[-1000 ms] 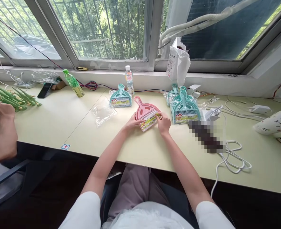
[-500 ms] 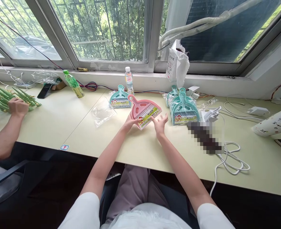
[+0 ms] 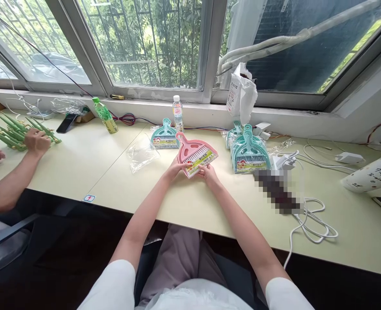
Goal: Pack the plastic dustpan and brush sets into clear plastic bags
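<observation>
A pink dustpan and brush set (image 3: 195,150) with a green and yellow label is held tilted above the table. My left hand (image 3: 175,168) grips its lower left edge, thumb on the label. At its lower right edge my right hand (image 3: 209,173) has its fingers closed on it. A clear plastic bag (image 3: 142,154) lies to the left. Behind it stands a teal dustpan set (image 3: 165,134). Several more teal sets (image 3: 249,150) are stacked to the right.
A clear bottle (image 3: 177,114) stands by the sill, a green bottle (image 3: 105,115) leans further left. Another person's hand (image 3: 38,141) rests on green stalks (image 3: 7,132). On the right are white cables (image 3: 316,232), a charger (image 3: 349,158) and a patterned cup (image 3: 371,174).
My right hand's spread fingers have closed onto the dustpan's lower right edge. The dustpan has turned slightly. The whole view has shifted a little.
</observation>
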The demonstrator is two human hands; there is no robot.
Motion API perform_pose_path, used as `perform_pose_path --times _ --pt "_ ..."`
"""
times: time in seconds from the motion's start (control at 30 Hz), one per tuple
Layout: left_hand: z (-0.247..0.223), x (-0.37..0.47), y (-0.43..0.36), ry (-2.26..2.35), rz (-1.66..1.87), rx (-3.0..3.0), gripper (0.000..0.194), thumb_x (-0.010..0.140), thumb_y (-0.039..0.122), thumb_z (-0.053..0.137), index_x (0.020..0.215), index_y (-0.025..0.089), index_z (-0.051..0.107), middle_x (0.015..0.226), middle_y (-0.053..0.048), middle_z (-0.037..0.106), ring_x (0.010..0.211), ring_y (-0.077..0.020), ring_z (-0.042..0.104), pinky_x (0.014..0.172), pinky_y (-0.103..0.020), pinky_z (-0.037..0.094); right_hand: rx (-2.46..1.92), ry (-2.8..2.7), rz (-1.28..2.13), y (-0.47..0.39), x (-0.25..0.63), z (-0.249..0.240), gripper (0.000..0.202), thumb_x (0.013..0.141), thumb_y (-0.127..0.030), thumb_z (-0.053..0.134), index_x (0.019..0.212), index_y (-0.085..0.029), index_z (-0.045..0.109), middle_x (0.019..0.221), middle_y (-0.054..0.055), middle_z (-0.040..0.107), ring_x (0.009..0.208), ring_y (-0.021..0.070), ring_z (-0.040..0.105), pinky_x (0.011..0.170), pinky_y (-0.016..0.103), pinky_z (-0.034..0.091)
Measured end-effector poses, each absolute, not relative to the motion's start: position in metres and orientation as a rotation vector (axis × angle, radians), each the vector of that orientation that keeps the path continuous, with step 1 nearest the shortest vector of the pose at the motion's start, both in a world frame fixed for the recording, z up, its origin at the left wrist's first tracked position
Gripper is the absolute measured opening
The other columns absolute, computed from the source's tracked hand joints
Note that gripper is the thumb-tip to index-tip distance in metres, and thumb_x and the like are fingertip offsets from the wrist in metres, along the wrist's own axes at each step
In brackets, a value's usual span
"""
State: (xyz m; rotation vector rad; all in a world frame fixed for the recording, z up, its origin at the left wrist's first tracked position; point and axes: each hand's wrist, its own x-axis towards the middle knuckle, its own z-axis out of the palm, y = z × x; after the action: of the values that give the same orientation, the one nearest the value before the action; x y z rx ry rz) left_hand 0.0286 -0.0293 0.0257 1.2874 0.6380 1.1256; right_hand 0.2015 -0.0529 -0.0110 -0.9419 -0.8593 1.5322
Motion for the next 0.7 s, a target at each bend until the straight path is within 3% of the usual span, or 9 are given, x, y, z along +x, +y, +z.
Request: perform_pose_path --times 0.2,0.4,0.7 --pt "0.021 0.024 -0.027 0.734 1.075 1.222 0.081 0.060 0.021 0.080 0.135 0.020 0.050 0.128 -0.013 0.062 0.120 -0.0349 0.056 0.097 -0.047 0.050 -0.910 -0.863 1.522 -0.054 0.201 -0.012 0.035 0.068 -0.020 0.074 0.099 -0.018 0.059 0.103 0.006 0.073 0.084 0.0200 0.073 0.070 0.032 0.062" --pt "0.022 0.026 -0.028 0.705 1.081 1.238 0.089 0.059 0.021 0.082 0.139 0.021 0.045 0.129 -0.013 0.061 0.122 -0.0350 0.054 0.099 -0.048 0.048 -0.927 -0.845 1.515 -0.053 0.200 -0.011 0.026 0.074 -0.020 0.068 0.099 -0.018 0.059 0.099 0.006 0.073 0.077 0.0184 0.073 0.065 0.030 0.062" --pt "0.033 0.028 -0.033 0.741 1.068 1.362 0.082 0.061 0.024 0.081 0.136 0.023 0.048 0.131 -0.011 0.060 0.122 -0.0318 0.055 0.101 -0.048 0.046 -0.953 -0.830 1.523 -0.050 0.200 -0.015 0.025 0.078 -0.024 0.068 0.100 -0.019 0.057 0.099 0.007 0.074 0.078 0.0198 0.074 0.068 0.033 0.062"
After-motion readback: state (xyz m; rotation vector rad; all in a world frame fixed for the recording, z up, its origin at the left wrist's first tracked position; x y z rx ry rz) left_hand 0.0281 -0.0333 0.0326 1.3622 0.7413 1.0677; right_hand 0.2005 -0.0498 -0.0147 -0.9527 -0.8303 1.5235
